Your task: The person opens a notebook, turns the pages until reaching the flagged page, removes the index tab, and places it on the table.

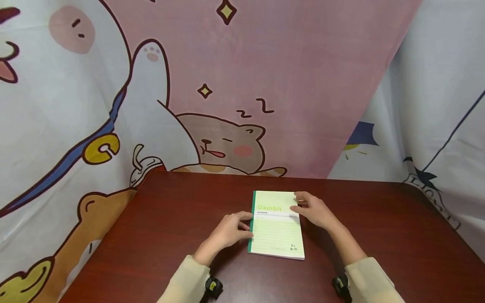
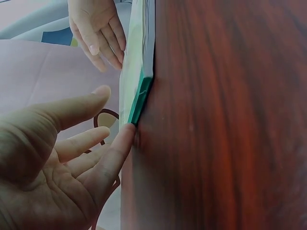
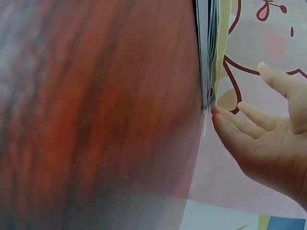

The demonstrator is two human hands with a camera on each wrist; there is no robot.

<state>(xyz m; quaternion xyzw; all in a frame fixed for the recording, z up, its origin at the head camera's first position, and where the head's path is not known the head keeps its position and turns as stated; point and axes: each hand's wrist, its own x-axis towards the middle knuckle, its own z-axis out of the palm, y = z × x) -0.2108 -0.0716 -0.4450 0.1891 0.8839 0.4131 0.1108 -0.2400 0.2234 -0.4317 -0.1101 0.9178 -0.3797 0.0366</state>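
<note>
A pale green notebook with a darker green spine lies closed on the table, its cover printed "Gambit". My left hand is at the spine side; in the left wrist view a fingertip of the left hand touches the green spine, with thumb and fingers spread. On the opposite side, my right hand reaches the upper right edge, its thumb over the cover. The right wrist view shows fingertips of the right hand against the corner of the page edges, fingers fairly straight.
The dark red-brown wooden table spreads around the notebook. Behind it hangs a cloth printed with cartoon animals, and white fabric drapes on the right. Both wrists wear black strapped devices, one being the left wrist device.
</note>
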